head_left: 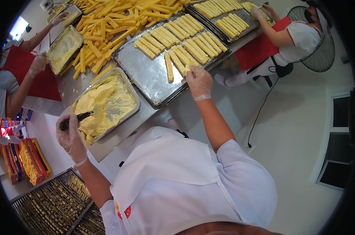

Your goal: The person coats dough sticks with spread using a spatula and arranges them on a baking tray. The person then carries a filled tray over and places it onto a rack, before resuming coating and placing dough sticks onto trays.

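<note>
My left hand (71,135), in a clear glove, is closed round a black-handled utensil (83,116). Its working end is hidden in the pale yellow cream (103,103) in a shallow metal pan (135,103). My gloved right hand (200,83) reaches over the dark-rimmed baking tray (140,74), its fingers pinched at the near end of a cream-coated stick (180,64). Just left of that stick lies a separate coated stick (169,67). Rows of similar sticks (167,35) cover the tray's far part.
A large heap of plain yellow sticks (111,23) lies behind the pan. Another loaded tray (228,23) sits at the back right. Co-workers in red aprons stand left (32,78) and right (263,43). A rack of sticks (56,203) and crates (32,160) are at lower left.
</note>
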`<state>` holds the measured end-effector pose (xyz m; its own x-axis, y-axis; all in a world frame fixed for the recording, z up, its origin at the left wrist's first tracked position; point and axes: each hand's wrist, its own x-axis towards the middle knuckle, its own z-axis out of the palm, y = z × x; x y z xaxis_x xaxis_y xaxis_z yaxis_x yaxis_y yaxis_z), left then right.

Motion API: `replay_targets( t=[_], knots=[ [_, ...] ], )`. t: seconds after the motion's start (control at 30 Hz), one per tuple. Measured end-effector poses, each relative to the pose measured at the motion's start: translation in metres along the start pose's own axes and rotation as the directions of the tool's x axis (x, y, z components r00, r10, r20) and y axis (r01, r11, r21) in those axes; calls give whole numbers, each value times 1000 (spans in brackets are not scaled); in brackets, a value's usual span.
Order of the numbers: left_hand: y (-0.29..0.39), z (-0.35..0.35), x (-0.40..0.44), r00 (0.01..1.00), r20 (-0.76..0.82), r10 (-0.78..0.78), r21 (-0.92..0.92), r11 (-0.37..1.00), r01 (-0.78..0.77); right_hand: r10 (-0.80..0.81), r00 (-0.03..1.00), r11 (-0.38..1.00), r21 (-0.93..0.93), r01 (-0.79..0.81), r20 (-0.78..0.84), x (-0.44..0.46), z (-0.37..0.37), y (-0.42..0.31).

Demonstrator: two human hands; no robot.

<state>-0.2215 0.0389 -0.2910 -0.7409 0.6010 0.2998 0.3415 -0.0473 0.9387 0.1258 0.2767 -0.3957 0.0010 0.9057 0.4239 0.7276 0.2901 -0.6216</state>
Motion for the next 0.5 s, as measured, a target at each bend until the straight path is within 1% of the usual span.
replay_targets(
  t=[0.03,0.13,0.23,0.33,0.5],
  knots=[
    [1,-1,-1,1000,-17,-2,-4,1000,2,9,999,1000,23,-9,-35,5,-3,2],
    [4,0,-5,999,-40,-3,-7,1000,3,-85,996,989,-123,80,-38,46,-5,12],
    [6,0,-8,1000,-25,4,18,1000,-3,1,979,938,-341,71,205,81,4,11],
    [7,1,-14,1000,-14,15,37,999,-14,22,948,904,-412,117,318,90,17,17],
    [4,-5,-18,999,-22,40,42,998,-39,63,949,915,-397,69,308,93,20,25]
  ],
)
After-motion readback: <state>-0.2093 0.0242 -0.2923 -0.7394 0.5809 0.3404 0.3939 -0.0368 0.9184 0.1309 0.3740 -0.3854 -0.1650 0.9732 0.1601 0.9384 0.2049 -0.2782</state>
